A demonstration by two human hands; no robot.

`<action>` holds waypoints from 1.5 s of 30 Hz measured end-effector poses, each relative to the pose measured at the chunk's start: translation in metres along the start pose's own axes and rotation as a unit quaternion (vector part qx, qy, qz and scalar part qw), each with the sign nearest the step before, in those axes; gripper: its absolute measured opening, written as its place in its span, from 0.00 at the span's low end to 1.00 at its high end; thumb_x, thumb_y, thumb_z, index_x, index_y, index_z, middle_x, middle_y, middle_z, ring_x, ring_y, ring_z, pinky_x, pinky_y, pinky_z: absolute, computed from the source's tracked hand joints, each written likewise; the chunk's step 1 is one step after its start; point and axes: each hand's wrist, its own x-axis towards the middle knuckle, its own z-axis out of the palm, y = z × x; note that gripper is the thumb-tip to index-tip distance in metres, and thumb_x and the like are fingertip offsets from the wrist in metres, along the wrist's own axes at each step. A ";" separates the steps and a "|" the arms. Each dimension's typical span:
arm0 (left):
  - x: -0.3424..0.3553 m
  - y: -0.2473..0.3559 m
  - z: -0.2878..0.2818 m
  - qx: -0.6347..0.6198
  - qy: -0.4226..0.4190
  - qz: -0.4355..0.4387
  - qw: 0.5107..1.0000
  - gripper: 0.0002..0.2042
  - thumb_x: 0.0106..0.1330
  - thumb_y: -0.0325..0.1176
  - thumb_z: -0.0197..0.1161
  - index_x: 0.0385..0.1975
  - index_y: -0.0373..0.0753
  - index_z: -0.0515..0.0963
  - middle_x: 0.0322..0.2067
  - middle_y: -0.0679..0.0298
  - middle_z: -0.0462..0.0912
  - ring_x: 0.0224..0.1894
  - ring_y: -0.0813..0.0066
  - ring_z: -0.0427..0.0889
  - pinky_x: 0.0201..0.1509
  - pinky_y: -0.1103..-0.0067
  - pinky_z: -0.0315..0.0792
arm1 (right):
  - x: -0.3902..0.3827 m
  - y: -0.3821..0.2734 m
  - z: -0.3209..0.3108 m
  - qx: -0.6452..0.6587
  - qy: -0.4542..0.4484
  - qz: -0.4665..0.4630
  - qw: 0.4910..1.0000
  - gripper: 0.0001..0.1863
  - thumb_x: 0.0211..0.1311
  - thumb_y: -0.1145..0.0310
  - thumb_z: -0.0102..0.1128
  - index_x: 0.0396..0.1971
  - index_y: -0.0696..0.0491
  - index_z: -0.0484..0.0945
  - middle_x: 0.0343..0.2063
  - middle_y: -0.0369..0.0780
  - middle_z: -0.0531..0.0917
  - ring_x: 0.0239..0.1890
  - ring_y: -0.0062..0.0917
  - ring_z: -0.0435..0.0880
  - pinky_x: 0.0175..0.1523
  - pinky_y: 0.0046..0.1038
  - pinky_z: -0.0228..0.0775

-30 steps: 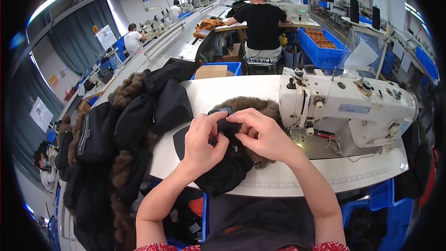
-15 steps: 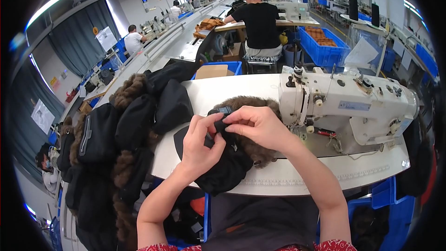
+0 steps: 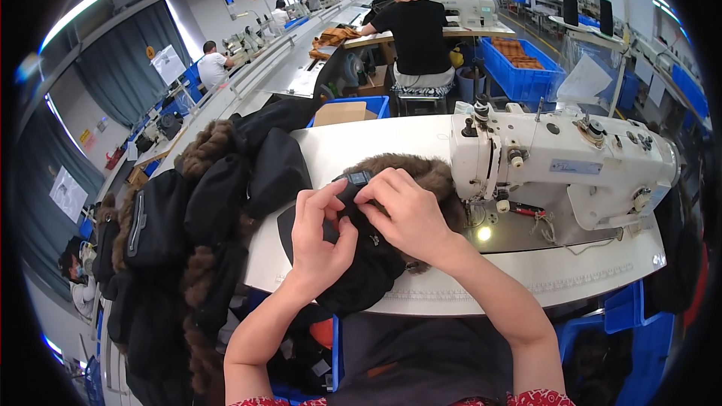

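Sleeves (image 3: 541,398) in red pattern are showing at the lower edge, beside a dark apron (image 3: 421,353). Black garment (image 3: 361,278) is lying on the near side of the white worktable (image 3: 383,135), left of the sewing machine's needle area, its brown fur trim (image 3: 410,169) spreading beyond the hands. Left hand (image 3: 322,244) is holding thumb and forefinger moderately apart, the forefinger touching the cloth beside a small dark label (image 3: 359,178); whether its curled fingers are gripping cloth cannot be told. Right hand (image 3: 406,214) is bringing thumb and forefinger nearly together, pinching the black cloth just below the label. Writing on the label is appearing too small to read. Printed ruler scale (image 3: 571,278) is running along the table's near edge. Red-handled tool (image 3: 526,210) is lying under the arm of the white sewing machine (image 3: 556,128), which is carrying a pale-blue nameplate (image 3: 575,167) with script-like lettering. Black, fur-edged pieces (image 3: 162,218) are lying heaped at left. Farther off, a co-worker (image 3: 412,37) in black is sitting facing away, and a blue crate (image 3: 519,75) at that person's right is holding orange-brown fabric (image 3: 519,53)
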 end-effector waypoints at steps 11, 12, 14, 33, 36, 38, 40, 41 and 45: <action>-0.012 -0.007 0.000 0.006 0.038 0.024 0.999 0.22 0.53 0.11 0.58 0.49 0.34 0.75 0.41 0.59 0.72 0.29 0.79 0.71 0.35 0.84 0.68 | -0.010 0.004 0.006 -0.021 0.011 -0.048 0.999 0.12 0.49 0.74 0.69 0.35 0.55 0.80 0.32 0.37 0.79 0.33 0.32 0.79 0.36 0.29 0.75; -0.013 -0.006 -0.001 0.012 0.021 0.015 1.000 0.21 0.54 0.10 0.58 0.49 0.33 0.74 0.44 0.60 0.70 0.31 0.82 0.70 0.36 0.86 0.67 | -0.011 0.004 0.008 -0.010 0.043 -0.046 0.998 0.11 0.48 0.76 0.69 0.34 0.54 0.80 0.31 0.37 0.80 0.32 0.32 0.79 0.35 0.29 0.75; -0.009 0.001 -0.003 0.033 0.028 0.014 0.999 0.19 0.54 0.12 0.60 0.47 0.34 0.76 0.41 0.60 0.72 0.29 0.80 0.71 0.34 0.84 0.69 | -0.012 0.003 0.011 0.002 0.075 -0.043 0.996 0.11 0.48 0.77 0.69 0.33 0.54 0.80 0.31 0.37 0.80 0.30 0.33 0.79 0.34 0.29 0.75; -0.003 -0.001 -0.012 0.012 -0.031 -0.050 0.998 0.10 0.56 0.14 0.63 0.37 0.33 0.77 0.35 0.63 0.77 0.39 0.77 0.79 0.44 0.83 0.74 | -0.005 0.008 -0.018 0.527 -0.155 0.302 0.779 0.19 0.62 0.73 0.65 0.53 0.59 0.76 0.37 0.35 0.83 0.33 0.13 0.79 0.39 0.17 0.74; -0.006 -0.007 -0.008 -0.028 -0.044 -0.065 0.997 0.11 0.56 0.13 0.62 0.37 0.33 0.77 0.38 0.62 0.75 0.42 0.77 0.79 0.45 0.83 0.74 | 0.000 0.009 -0.016 0.474 -0.153 0.321 0.806 0.17 0.61 0.70 0.67 0.47 0.61 0.78 0.32 0.34 0.82 0.29 0.11 0.77 0.35 0.15 0.71; -0.005 -0.007 -0.005 -0.050 -0.049 -0.072 0.995 0.11 0.56 0.13 0.62 0.37 0.32 0.77 0.40 0.62 0.74 0.43 0.76 0.79 0.46 0.83 0.74 | 0.000 0.010 -0.011 0.480 -0.138 0.317 0.806 0.11 0.61 0.71 0.67 0.41 0.60 0.80 0.30 0.33 0.83 0.29 0.11 0.77 0.34 0.16 0.71; -0.003 -0.004 -0.004 -0.070 -0.002 -0.062 0.996 0.12 0.52 0.14 0.63 0.35 0.36 0.80 0.33 0.60 0.77 0.34 0.71 0.80 0.39 0.80 0.73 | 0.002 0.010 -0.005 0.441 -0.117 0.271 0.848 0.08 0.60 0.72 0.68 0.35 0.57 0.78 0.30 0.31 0.83 0.29 0.10 0.78 0.33 0.17 0.72; -0.002 -0.004 -0.006 -0.072 -0.001 -0.063 0.995 0.12 0.52 0.14 0.63 0.35 0.36 0.80 0.33 0.60 0.77 0.34 0.71 0.80 0.39 0.80 0.73 | 0.003 0.007 -0.006 0.439 -0.118 0.272 0.848 0.08 0.60 0.72 0.68 0.35 0.57 0.78 0.30 0.31 0.83 0.29 0.10 0.78 0.33 0.17 0.72; 0.004 0.005 -0.009 0.006 -0.020 -0.026 0.999 0.14 0.50 0.14 0.61 0.36 0.36 0.80 0.31 0.61 0.74 0.29 0.75 0.76 0.32 0.81 0.72 | 0.001 0.003 0.004 0.188 0.010 0.107 0.976 0.08 0.54 0.77 0.68 0.29 0.55 0.75 0.23 0.32 0.79 0.25 0.14 0.77 0.28 0.19 0.70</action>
